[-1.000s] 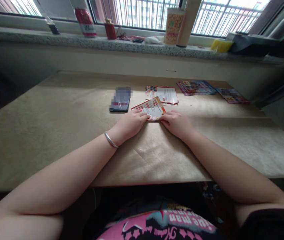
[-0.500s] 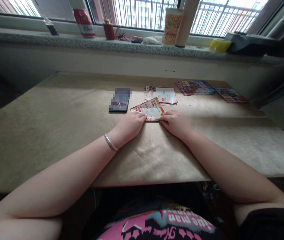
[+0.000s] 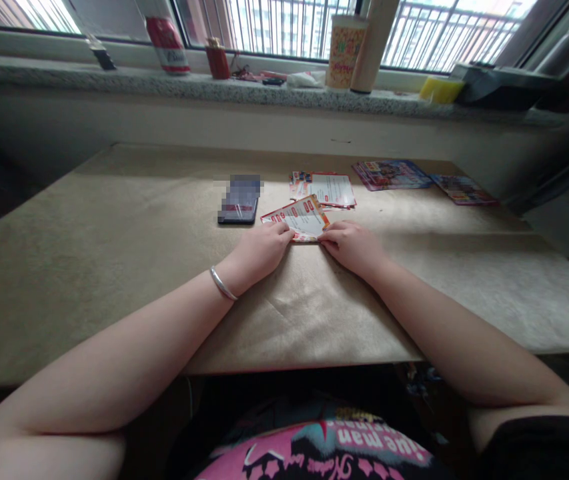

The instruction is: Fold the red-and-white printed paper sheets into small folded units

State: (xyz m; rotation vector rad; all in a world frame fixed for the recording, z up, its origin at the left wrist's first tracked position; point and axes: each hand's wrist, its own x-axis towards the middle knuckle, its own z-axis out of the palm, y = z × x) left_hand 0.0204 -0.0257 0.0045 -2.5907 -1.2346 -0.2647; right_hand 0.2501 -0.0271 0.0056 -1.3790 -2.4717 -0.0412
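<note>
A printed paper leaflet (image 3: 300, 215), white with red labels and an orange patterned border, lies on the table with its near edge folded over. My left hand (image 3: 264, 248) has its fingers closed together on the near left part of that fold. At the near right corner my right hand (image 3: 353, 245) pinches the paper between thumb and fingers. The fingertips partly cover the near edge. Just beyond the leaflet lies a stack of similar printed sheets (image 3: 333, 189).
A dark phone (image 3: 241, 200) lies left of the leaflet. Colourful cards (image 3: 394, 175) and another small pile (image 3: 464, 190) rest at the back right of the table (image 3: 114, 267). On the windowsill stand a red can (image 3: 168, 47), a paper cup (image 3: 345, 53) and a yellow item (image 3: 441, 90).
</note>
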